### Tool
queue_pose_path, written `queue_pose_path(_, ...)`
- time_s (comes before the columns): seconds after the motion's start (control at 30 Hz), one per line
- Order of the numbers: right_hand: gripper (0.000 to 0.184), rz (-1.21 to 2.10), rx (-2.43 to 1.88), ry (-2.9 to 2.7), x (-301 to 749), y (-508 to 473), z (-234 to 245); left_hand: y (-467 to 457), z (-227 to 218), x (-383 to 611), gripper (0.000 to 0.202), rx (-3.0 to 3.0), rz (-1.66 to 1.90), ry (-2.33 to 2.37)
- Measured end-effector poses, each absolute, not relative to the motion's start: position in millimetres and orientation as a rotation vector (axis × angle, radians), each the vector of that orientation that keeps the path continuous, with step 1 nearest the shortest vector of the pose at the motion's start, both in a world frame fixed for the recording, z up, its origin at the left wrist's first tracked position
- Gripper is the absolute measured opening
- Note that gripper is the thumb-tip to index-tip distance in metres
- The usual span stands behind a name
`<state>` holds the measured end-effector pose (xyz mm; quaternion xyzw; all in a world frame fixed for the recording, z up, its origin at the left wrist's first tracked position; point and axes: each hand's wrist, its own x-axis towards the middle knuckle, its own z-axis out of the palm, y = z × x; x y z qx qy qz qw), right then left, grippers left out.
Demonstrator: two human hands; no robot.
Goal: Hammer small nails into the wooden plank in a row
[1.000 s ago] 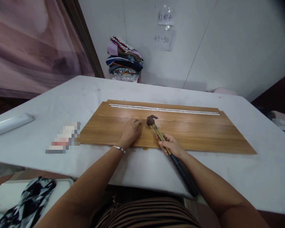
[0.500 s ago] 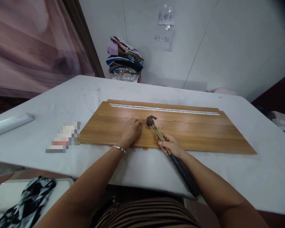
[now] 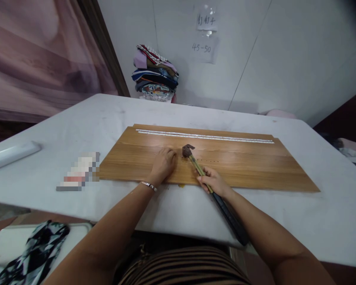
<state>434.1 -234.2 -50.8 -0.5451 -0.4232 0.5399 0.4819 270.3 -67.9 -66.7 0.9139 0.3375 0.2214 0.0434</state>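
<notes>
My right hand point(image 3: 215, 183) grips a claw hammer point(image 3: 228, 215) partway up its handle, with the black grip end reaching back past my wrist. The rusty head is over a wooden board point(image 3: 264, 170), close to the fingertips of my left hand point(image 3: 163, 163). That left hand rests on the board, fingers bent and pressed together; whatever they may pinch is hidden. A row of small dark dots point(image 3: 210, 161), nail heads or holes, runs rightward from the hammer head. Two white measuring strips point(image 3: 207, 137) lie along the board's far side.
A white-covered table point(image 3: 296, 221) carries the board. To the left are a blurred-out packet point(image 3: 80, 170) and a clear plastic roll point(image 3: 13, 155). Folded clothes point(image 3: 156, 77) are stacked by the wall behind. Patterned cloth point(image 3: 37, 251) drapes over a chair at lower left.
Almost nothing differs. Both hands and the hammer keep their places on the board; the whole view has shifted very slightly.
</notes>
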Motion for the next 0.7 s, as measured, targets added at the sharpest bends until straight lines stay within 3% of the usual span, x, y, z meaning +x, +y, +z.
queue_pose_path(0.7, 0.024, 1.314, -1.312, -1.029, 434.3, -233.1, -52.6, -66.2, -68.9, 269.8, 0.022, 2.785, 0.692, 1.007)
